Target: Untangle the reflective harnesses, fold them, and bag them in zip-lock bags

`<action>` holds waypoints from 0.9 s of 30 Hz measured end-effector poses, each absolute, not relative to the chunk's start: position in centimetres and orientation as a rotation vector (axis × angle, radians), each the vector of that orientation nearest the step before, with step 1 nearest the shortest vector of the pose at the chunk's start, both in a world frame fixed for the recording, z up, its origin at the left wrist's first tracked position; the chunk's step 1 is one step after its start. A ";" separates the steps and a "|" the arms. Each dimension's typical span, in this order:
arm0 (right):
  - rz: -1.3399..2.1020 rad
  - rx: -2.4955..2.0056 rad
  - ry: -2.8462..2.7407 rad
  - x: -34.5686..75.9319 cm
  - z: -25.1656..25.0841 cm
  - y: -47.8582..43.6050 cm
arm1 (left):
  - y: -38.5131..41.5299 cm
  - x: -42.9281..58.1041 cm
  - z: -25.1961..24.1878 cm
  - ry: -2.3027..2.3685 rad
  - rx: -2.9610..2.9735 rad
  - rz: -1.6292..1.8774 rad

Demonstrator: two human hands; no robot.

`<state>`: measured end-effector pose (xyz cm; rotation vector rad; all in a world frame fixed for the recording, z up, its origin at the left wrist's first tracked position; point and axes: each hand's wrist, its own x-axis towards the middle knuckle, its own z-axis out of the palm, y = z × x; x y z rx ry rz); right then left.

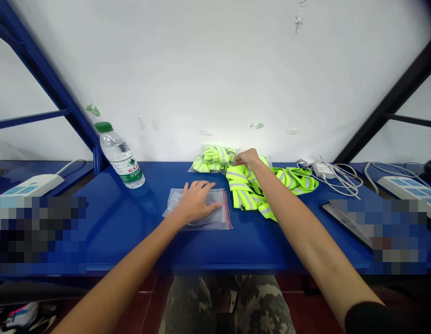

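Observation:
My left hand [197,202] lies flat with fingers spread on a stack of clear zip bags [215,218] on the blue shelf [131,227]. My right hand [248,159] reaches farther back, fingers curled at the edge of a filled bag of neon yellow reflective bands [211,158]. A loose heap of the same yellow bands [267,185] lies under and to the right of my right forearm.
A water bottle with a green cap [119,155] leans at the back left. White power strips sit at the far left [30,184] and far right [408,188]. A white charger with tangled cables [326,172] lies at the back right. Blue and black shelf posts frame the sides.

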<state>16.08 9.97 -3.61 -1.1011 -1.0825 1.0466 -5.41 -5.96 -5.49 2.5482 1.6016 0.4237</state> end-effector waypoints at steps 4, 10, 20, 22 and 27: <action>1.092 -1.117 -0.984 15.3 -1.0 9.9 | -4.1 -3.6 -2.8 1.561 2.457 1.191; 1.243 -0.807 -1.186 13.5 2.3 5.7 | -0.7 -0.6 0.4 1.379 1.909 1.642; 1.488 -0.716 -1.284 14.0 -1.1 0.8 | -1.4 -3.3 -0.4 0.814 1.877 0.872; 1.507 -0.702 -1.264 14.2 -1.7 0.8 | -1.4 -3.2 -0.8 0.812 1.927 0.860; 1.283 -0.855 -1.148 15.7 -2.2 1.2 | -0.9 -2.7 -1.8 0.914 1.859 1.118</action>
